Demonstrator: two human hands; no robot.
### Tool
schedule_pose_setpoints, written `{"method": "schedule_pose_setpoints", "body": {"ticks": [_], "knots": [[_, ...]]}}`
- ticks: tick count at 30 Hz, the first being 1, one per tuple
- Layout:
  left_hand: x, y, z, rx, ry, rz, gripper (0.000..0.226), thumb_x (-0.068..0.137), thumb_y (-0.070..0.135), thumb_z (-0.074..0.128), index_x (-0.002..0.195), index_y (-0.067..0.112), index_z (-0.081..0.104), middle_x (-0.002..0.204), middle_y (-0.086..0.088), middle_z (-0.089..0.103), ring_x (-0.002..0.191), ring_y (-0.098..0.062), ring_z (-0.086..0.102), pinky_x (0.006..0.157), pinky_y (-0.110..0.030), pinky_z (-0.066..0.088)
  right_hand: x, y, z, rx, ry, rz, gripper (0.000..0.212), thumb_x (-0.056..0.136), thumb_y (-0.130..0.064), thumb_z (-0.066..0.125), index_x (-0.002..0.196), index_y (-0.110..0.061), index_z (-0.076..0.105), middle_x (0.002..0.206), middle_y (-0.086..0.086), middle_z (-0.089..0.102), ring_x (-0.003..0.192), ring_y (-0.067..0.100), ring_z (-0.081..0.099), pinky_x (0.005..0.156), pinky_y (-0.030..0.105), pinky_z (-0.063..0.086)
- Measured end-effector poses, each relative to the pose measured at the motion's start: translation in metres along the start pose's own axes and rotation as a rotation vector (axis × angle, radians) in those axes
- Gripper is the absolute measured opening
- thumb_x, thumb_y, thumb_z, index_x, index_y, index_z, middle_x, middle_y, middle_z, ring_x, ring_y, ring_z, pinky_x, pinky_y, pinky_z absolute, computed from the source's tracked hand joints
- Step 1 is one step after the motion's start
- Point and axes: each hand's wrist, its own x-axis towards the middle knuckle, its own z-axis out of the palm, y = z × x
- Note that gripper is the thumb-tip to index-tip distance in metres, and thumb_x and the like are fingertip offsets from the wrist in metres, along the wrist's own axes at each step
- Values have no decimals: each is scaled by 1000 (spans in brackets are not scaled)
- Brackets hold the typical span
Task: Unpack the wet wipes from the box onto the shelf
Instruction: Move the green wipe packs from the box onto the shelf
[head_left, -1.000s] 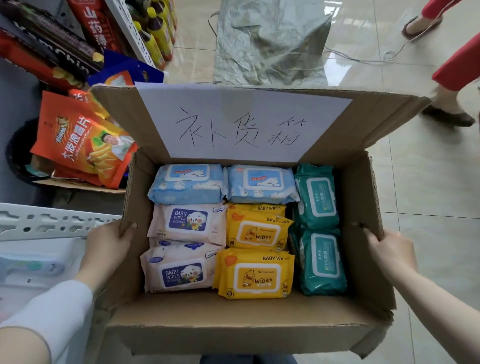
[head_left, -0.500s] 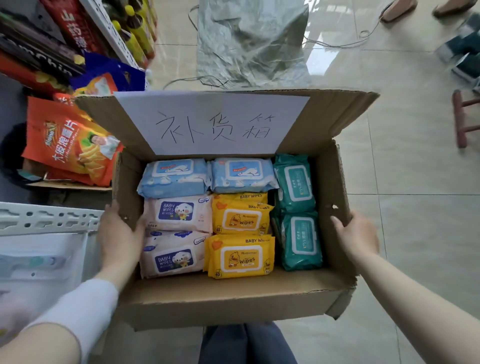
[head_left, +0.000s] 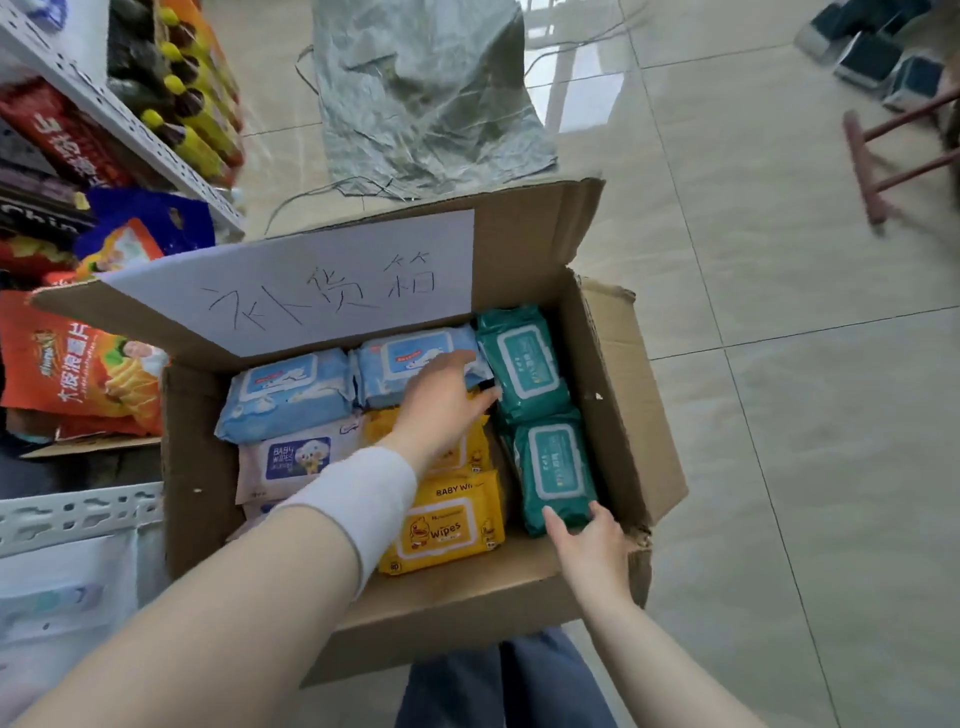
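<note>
An open cardboard box (head_left: 618, 374) with a handwritten paper on its far flap holds several wet wipe packs. Two blue packs (head_left: 291, 395) lie at the back, white packs (head_left: 296, 460) at the left, yellow packs (head_left: 449, 525) in the middle, and two green packs along the right side. My left hand (head_left: 447, 402) reaches into the box over the yellow packs, its fingertips at the inner edge of the far green pack (head_left: 522, 358). My right hand (head_left: 587, 540) touches the near end of the near green pack (head_left: 556, 467) with fingers spread.
A white metal shelf (head_left: 78, 512) stands at the lower left beside the box. Snack bags (head_left: 78, 364) and bottles (head_left: 187, 109) fill racks at the upper left. A silver bag (head_left: 421, 93) lies on the tiled floor beyond the box. A red stool frame (head_left: 883, 156) stands at the right.
Both hands left the box's outer sides and moved inside it. The left hand went over the yellow packs to the far green pack, the right to the near green pack. The box has turned slightly.
</note>
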Motion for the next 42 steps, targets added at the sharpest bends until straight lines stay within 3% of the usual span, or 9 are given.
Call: {"method": "schedule_pose_setpoints", "body": {"ticks": [8, 14, 18, 21, 25, 28, 31, 36, 42], "knots": [[88, 2, 41, -92, -70, -51, 69, 84, 39, 64, 136, 3, 37, 135, -15, 45, 126, -30, 43, 101, -34, 38, 72, 9, 42, 494, 22, 401, 69, 77, -42, 70, 126, 1, 49, 120, 18, 59, 108, 35, 57, 96, 43, 47], [109, 2, 48, -179, -15, -134, 69, 82, 38, 67, 132, 0, 37, 134, -17, 45, 128, -31, 39, 100, -35, 38, 90, 11, 49, 734, 27, 530, 76, 75, -44, 71, 133, -4, 43, 125, 15, 53, 113, 34, 54, 100, 48, 44], [122, -1, 47, -292, -69, -194, 62, 80, 41, 68, 125, 3, 49, 128, -14, 55, 113, -29, 56, 95, -38, 48, 94, 13, 47, 887, 31, 573, 70, 76, -38, 73, 132, -7, 45, 124, 13, 56, 113, 30, 55, 102, 44, 44], [123, 2, 45, -407, -77, -239, 48, 83, 33, 67, 118, 3, 56, 121, -14, 62, 102, -31, 63, 88, -39, 53, 97, 9, 49, 886, 25, 578, 81, 69, -46, 75, 133, -8, 42, 124, 13, 54, 112, 31, 54, 100, 44, 45], [96, 8, 40, -517, 11, -232, 51, 86, 29, 65, 125, 1, 48, 124, -2, 55, 108, -15, 55, 82, -17, 43, 83, 2, 43, 682, -4, 522, 119, 36, -70, 71, 134, -9, 41, 125, 14, 52, 112, 32, 52, 98, 45, 46], [58, 11, 39, -501, 36, -250, 53, 87, 27, 63, 131, 5, 42, 127, -1, 51, 111, -14, 51, 82, -14, 35, 63, -17, 13, 409, -48, 318, 78, 74, -44, 71, 137, -10, 40, 131, 15, 49, 111, 31, 54, 96, 41, 48], [21, 7, 40, -521, -56, -346, 55, 87, 26, 64, 134, 10, 41, 133, -6, 53, 102, -14, 55, 82, -21, 39, 61, -46, -17, 86, -82, 40, 55, 88, -27, 60, 137, -10, 42, 132, 10, 52, 116, 25, 54, 92, 31, 46], [-35, 0, 61, -575, -120, -425, 50, 84, 26, 66, 127, 10, 46, 126, -7, 58, 115, -20, 56, 89, -25, 44, 88, -112, -33, -345, -167, -320, 52, 88, -26, 60, 134, -7, 44, 133, 9, 53, 119, 25, 53, 98, 34, 43], [-63, 3, 91, -578, -57, -612, 49, 85, 30, 65, 128, 16, 46, 130, -2, 55, 120, -18, 52, 100, -29, 40, 125, -168, -24, -998, -299, -633, 61, 92, -28, 54, 143, -6, 29, 143, 19, 33, 128, 32, 40, 104, 35, 34]]}}
